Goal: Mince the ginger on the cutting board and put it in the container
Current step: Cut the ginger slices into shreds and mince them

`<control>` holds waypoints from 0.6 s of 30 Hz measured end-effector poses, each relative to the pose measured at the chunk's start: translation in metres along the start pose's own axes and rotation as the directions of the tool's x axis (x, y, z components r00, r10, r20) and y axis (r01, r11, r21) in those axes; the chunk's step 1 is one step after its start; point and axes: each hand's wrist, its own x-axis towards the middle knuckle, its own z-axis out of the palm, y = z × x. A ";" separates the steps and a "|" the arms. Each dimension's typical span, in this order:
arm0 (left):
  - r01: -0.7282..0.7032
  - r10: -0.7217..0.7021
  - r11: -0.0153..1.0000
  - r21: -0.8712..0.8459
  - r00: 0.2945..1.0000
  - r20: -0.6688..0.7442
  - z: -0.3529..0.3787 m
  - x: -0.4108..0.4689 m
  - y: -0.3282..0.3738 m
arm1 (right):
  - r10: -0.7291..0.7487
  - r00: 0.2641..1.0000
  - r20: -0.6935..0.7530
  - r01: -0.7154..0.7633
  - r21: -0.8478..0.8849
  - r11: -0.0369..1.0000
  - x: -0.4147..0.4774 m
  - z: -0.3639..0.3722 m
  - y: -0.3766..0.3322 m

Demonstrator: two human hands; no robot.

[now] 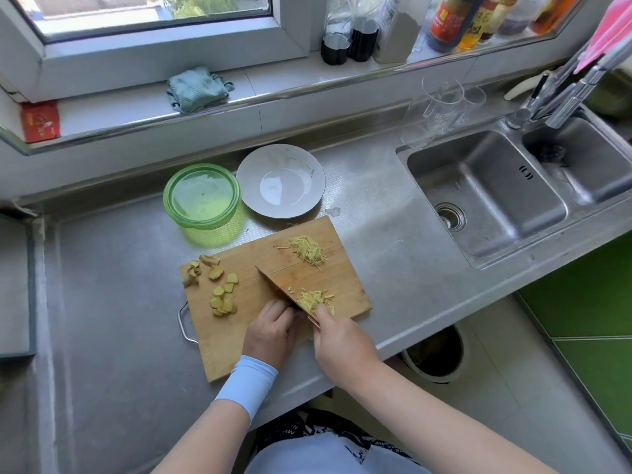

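You see a grey plate on the steel counter, a blue cloth on your windowsill, sauce bottles further right, clear glasses beside the double sink

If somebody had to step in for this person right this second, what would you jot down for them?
Hands: the left hand has its fingers curled beside the blade; whether it holds ginger is hidden. The right hand grips the knife, edge down on the cutting board.
Things: ginger slices lie on the board's left, a far shred pile and a near shred pile on its right. The green container sits behind the board, its lid seemingly on.
Done: some ginger is shredded.
Left: cut the slices, mince everything finer, open the container and fill it.
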 end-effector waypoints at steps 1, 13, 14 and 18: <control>0.005 -0.005 1.000 0.003 1.000 -0.002 0.000 0.000 0.000 | -0.003 1.000 0.001 0.003 -0.011 1.000 0.001 -0.001 -0.002; 0.021 -0.020 1.000 0.013 1.000 -0.017 0.002 -0.001 0.000 | -0.006 1.000 0.004 0.006 -0.020 1.000 -0.004 0.000 0.003; 0.026 -0.026 1.000 0.016 0.999 -0.018 0.001 -0.001 0.000 | -0.005 1.000 0.007 0.005 -0.027 1.000 -0.001 0.000 0.000; 0.047 -0.047 0.999 -0.020 0.999 -0.008 0.001 -0.001 0.001 | -0.032 0.999 0.002 0.032 -0.018 0.999 -0.007 -0.002 0.004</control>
